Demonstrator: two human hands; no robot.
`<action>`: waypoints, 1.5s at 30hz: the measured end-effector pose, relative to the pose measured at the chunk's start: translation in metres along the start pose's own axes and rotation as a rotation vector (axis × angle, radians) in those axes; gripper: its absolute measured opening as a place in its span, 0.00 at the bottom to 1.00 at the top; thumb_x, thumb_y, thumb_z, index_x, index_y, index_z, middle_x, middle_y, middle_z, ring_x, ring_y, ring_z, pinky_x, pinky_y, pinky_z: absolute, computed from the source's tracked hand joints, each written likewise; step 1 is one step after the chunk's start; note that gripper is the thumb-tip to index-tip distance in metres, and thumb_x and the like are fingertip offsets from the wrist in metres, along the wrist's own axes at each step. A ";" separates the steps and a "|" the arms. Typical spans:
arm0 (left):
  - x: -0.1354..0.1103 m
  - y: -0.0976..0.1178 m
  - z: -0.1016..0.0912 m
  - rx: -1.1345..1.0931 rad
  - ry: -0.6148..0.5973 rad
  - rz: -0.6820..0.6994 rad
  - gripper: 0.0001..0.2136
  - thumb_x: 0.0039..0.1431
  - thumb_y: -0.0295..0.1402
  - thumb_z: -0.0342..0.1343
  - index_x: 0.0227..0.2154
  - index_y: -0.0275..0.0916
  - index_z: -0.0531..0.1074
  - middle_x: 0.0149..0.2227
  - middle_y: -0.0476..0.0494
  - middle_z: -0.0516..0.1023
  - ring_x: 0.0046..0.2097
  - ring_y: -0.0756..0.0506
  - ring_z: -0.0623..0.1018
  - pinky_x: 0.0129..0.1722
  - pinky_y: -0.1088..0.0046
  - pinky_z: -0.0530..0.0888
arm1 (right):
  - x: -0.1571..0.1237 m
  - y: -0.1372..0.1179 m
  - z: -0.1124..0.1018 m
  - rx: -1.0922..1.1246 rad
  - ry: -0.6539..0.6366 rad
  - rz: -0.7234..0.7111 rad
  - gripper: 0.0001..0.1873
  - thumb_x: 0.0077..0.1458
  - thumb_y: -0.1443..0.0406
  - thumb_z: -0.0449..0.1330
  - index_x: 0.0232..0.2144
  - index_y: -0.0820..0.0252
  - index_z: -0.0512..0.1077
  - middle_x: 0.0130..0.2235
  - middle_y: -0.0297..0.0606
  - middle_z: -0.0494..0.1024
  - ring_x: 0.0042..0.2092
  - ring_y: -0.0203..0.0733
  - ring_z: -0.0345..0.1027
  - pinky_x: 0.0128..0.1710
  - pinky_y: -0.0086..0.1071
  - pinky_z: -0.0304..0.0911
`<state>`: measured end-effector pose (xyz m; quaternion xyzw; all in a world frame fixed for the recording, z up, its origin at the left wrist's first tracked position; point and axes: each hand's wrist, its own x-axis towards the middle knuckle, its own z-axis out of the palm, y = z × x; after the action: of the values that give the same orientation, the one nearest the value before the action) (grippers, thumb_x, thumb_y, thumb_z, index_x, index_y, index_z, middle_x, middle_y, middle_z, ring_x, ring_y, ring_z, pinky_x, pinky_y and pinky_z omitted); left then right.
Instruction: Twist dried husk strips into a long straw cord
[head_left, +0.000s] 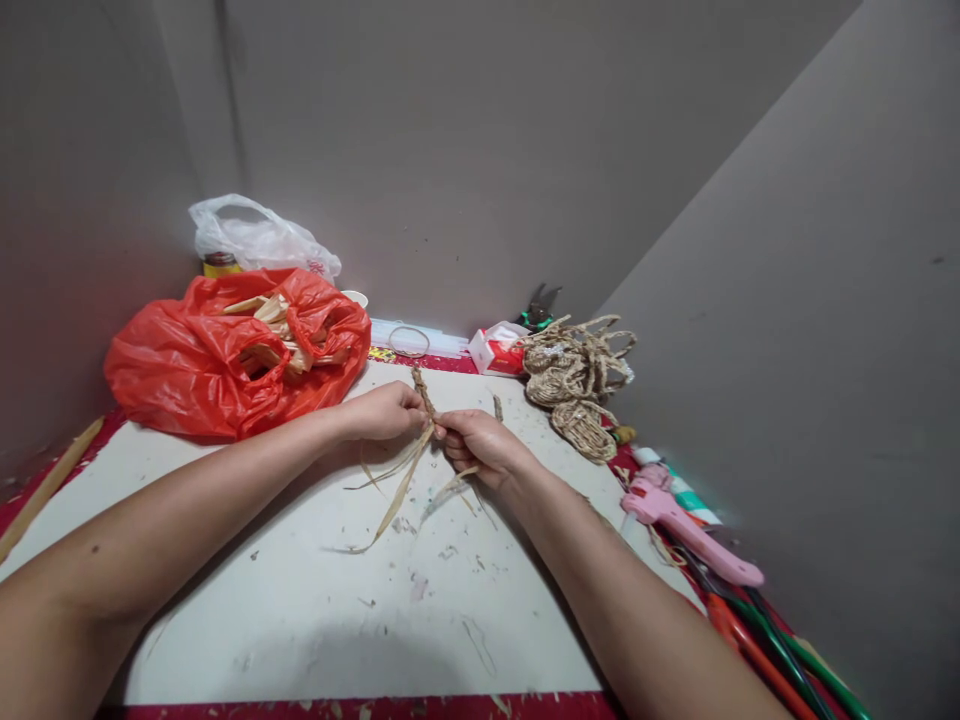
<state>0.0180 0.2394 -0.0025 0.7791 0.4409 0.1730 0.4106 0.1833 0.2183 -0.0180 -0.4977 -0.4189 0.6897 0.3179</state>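
Note:
Above the middle of the white board, my left hand point(386, 411) pinches a short braided straw cord point(421, 388). The finished braid points away from me, toward the wall. Close beside it, my right hand point(480, 442) is closed on the cord's near end, its thumb and forefinger pressed together. Loose pale straw strands point(397, 500) trail from between the hands toward me and to the left. Another strand point(459, 478) sticks out under my right fingers. The fingertips partly cover the point where braid and strands meet.
A red plastic bag point(187, 350) of dry husks stands left, with a white bag point(262, 240) behind. Woven straw slippers point(581, 430) pile up at right, beside a tissue pack point(499, 350). A pink glue gun point(690, 525) and scissors-like handles point(757, 640) line the right edge.

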 end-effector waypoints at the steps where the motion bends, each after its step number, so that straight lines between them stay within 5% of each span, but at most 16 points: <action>1: -0.002 0.004 0.000 0.066 0.012 0.001 0.10 0.51 0.33 0.48 0.25 0.34 0.72 0.21 0.51 0.68 0.22 0.54 0.64 0.22 0.79 0.58 | 0.000 0.001 0.001 0.004 0.020 -0.011 0.10 0.48 0.65 0.54 0.18 0.62 0.61 0.11 0.21 0.48 0.14 0.24 0.34 0.13 0.22 0.30; 9: -0.017 0.030 0.026 0.711 0.091 -0.014 0.12 0.53 0.28 0.46 0.34 0.33 0.74 0.33 0.34 0.77 0.36 0.41 0.76 0.34 0.69 0.68 | -0.002 0.005 0.007 0.102 0.021 0.025 0.17 0.47 0.65 0.55 0.14 0.58 0.51 0.11 0.22 0.48 0.13 0.23 0.34 0.12 0.21 0.30; 15: -0.037 0.044 0.048 0.710 0.006 0.105 0.08 0.49 0.27 0.51 0.32 0.34 0.73 0.30 0.38 0.76 0.34 0.44 0.75 0.37 0.71 0.68 | 0.001 0.007 0.001 0.135 -0.010 0.032 0.08 0.45 0.68 0.57 0.19 0.64 0.63 0.12 0.20 0.47 0.15 0.23 0.33 0.11 0.19 0.31; 19: -0.042 0.056 0.025 0.514 -0.124 0.183 0.10 0.51 0.34 0.49 0.24 0.35 0.72 0.22 0.44 0.72 0.25 0.49 0.70 0.27 0.75 0.65 | 0.004 0.005 -0.009 0.210 -0.063 0.072 0.04 0.46 0.69 0.56 0.22 0.66 0.65 0.12 0.20 0.47 0.15 0.23 0.32 0.10 0.18 0.32; 23: -0.017 0.037 -0.005 0.164 0.342 0.114 0.10 0.52 0.31 0.45 0.22 0.34 0.69 0.21 0.48 0.69 0.23 0.53 0.66 0.24 0.78 0.60 | 0.005 0.002 -0.013 0.274 -0.132 0.106 0.06 0.48 0.70 0.54 0.21 0.65 0.63 0.13 0.20 0.46 0.15 0.24 0.30 0.10 0.18 0.33; 24: -0.010 0.028 -0.006 0.051 0.372 0.073 0.09 0.51 0.30 0.46 0.23 0.34 0.69 0.21 0.48 0.69 0.23 0.53 0.66 0.24 0.78 0.60 | 0.005 0.001 -0.013 0.280 -0.147 0.115 0.05 0.49 0.69 0.54 0.22 0.65 0.64 0.13 0.20 0.45 0.15 0.24 0.30 0.10 0.18 0.33; 28: 0.005 0.005 0.012 -0.507 0.034 -0.152 0.08 0.52 0.30 0.45 0.25 0.33 0.67 0.20 0.48 0.67 0.19 0.54 0.64 0.21 0.78 0.59 | 0.005 -0.001 -0.014 0.269 -0.166 0.101 0.06 0.49 0.69 0.55 0.22 0.65 0.64 0.13 0.19 0.45 0.15 0.24 0.30 0.11 0.17 0.34; 30: 0.005 0.002 0.023 -0.615 -0.033 -0.186 0.08 0.51 0.31 0.46 0.23 0.34 0.66 0.17 0.52 0.63 0.17 0.55 0.59 0.18 0.78 0.56 | 0.004 -0.001 -0.016 0.233 -0.191 0.086 0.06 0.48 0.68 0.56 0.22 0.65 0.64 0.14 0.19 0.44 0.16 0.23 0.30 0.11 0.17 0.33; 33: 0.003 0.000 0.025 -0.492 0.065 -0.130 0.08 0.50 0.33 0.49 0.20 0.34 0.67 0.14 0.55 0.57 0.16 0.56 0.52 0.18 0.78 0.52 | 0.001 -0.003 -0.019 0.107 -0.223 0.047 0.07 0.47 0.65 0.58 0.24 0.65 0.66 0.14 0.19 0.45 0.16 0.24 0.31 0.12 0.18 0.32; 38: 0.007 -0.010 0.017 -0.284 0.059 0.025 0.11 0.48 0.31 0.48 0.23 0.33 0.74 0.24 0.49 0.73 0.26 0.53 0.67 0.30 0.79 0.62 | 0.000 0.000 -0.016 -0.369 -0.081 -0.142 0.10 0.49 0.61 0.56 0.24 0.63 0.68 0.14 0.22 0.51 0.15 0.26 0.37 0.14 0.23 0.35; 45: 0.007 -0.010 0.020 -0.285 0.057 -0.088 0.09 0.48 0.36 0.50 0.21 0.34 0.68 0.18 0.52 0.64 0.20 0.54 0.60 0.22 0.79 0.57 | 0.002 0.008 -0.009 -0.989 0.189 -0.504 0.10 0.51 0.64 0.52 0.22 0.61 0.70 0.21 0.35 0.69 0.25 0.35 0.58 0.25 0.27 0.50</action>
<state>0.0289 0.2383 -0.0234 0.6876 0.4571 0.2377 0.5117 0.1916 0.2184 -0.0276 -0.5315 -0.7681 0.2664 0.2379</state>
